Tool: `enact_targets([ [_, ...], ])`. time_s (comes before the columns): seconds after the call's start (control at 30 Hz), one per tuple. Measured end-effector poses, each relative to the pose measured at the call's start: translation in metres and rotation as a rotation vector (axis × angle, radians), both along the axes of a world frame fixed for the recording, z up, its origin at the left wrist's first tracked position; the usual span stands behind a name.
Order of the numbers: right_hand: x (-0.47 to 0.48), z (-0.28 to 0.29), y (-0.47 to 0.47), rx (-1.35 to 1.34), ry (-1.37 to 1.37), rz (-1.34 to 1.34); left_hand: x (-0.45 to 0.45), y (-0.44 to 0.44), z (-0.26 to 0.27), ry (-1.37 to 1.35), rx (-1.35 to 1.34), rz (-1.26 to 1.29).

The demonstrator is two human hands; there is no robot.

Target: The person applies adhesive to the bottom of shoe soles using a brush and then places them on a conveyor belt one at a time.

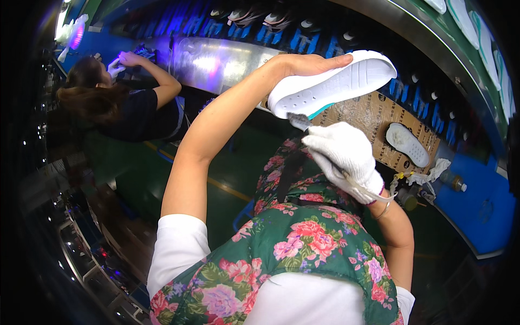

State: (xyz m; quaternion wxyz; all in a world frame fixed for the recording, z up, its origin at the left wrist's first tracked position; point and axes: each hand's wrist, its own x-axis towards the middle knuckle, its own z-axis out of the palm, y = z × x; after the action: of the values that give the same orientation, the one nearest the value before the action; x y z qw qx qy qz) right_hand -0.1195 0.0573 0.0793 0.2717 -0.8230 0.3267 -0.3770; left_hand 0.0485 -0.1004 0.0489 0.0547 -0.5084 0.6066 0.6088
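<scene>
My bare left hand (306, 65) holds a white shoe sole (333, 87) by its far edge, thumb on the rim, with the hollow side facing the camera. A strip of teal shows along its near edge. In a white knit glove, my right hand (341, 152) grips a brush (300, 121) by its handle, which is mostly hidden by the fingers. The dark bristles are at the sole's near left end; whether they touch it I cannot tell. A thin pale tube or cord runs from the glove past the wrist. Another white sole piece (407, 145) lies on printed cardboard.
Beyond the metal conveyor edge (410, 24) more white and teal soles (483, 53) stand. Shoes on blue holders (272, 32) line a dark rack. A co-worker (134, 101) sits at the left. A bottle (453, 180) and crumpled cloth (436, 170) are on the blue table (479, 211).
</scene>
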Motion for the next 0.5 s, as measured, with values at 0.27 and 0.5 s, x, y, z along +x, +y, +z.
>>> enact_targets([
  [0.27,-0.018,0.01,-0.004,0.74,-0.493,-0.391,0.007,0.013,-0.056,1.0,0.54,0.576],
  [0.5,-0.035,-0.004,-0.041,0.282,-0.276,-0.49,0.002,0.073,-0.133,1.301,0.295,0.466],
])
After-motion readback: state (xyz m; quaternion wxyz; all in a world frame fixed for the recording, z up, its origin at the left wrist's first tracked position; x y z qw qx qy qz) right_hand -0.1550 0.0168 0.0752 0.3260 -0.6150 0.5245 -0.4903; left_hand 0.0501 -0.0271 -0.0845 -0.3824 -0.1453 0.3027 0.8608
